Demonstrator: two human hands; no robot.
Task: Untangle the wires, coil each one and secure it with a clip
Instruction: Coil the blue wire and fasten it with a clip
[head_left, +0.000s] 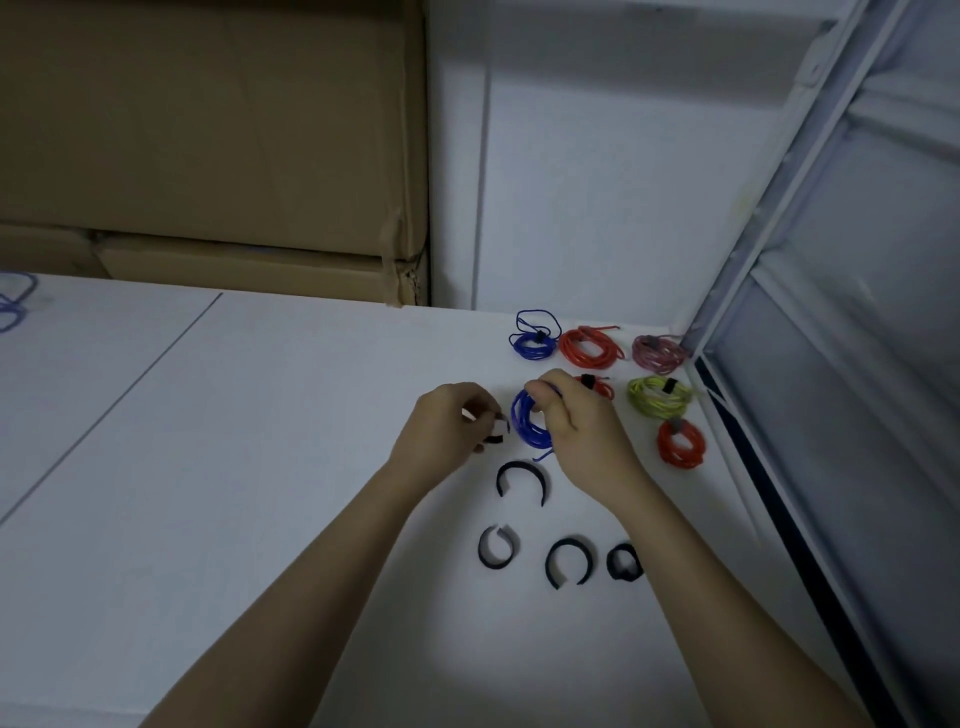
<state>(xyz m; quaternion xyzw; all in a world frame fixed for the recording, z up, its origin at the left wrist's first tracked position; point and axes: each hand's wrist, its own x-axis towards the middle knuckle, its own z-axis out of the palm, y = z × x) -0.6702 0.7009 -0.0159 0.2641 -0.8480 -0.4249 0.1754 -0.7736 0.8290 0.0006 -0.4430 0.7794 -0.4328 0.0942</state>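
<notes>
Head view: the only view, looking down on a white surface (260, 467) set against a white wall.
Landmark: the blue coil (527, 423), standing up off the surface between the two hands.
Right hand (576, 421): just right of the blue coil, thumb and fingers curled round its right side, gripping it; thumb tip over the top of the loops.
Left hand (447, 431): just left of the blue coil, apart from it, fingers curled and pinching a black clip (496, 430) with a pale inner face; the clip sits in the gap between this hand and the coil.
Loose end: a short blue tail hangs from the bottom of the coil, under the right hand.
Spare clips: four open black clips lie nearer the person than the blue coil; one (522, 480) just below it, three more further down in a row (497, 545) (569, 564) (625, 561), the last partly hidden by the right forearm.
Finished coils: beyond and right of the blue coil, each with a clip; a blue one (532, 340), a red one (589, 347), a pink one (658, 353), a yellow-green one (657, 397), a red one (679, 443), and a red one (597, 385) mostly hidden behind the right hand.
Far left of the blue coil: loose blue wire (15, 306) at the surface's edge.
Behind the surface: cardboard boxes (208, 156) on the left.
</notes>
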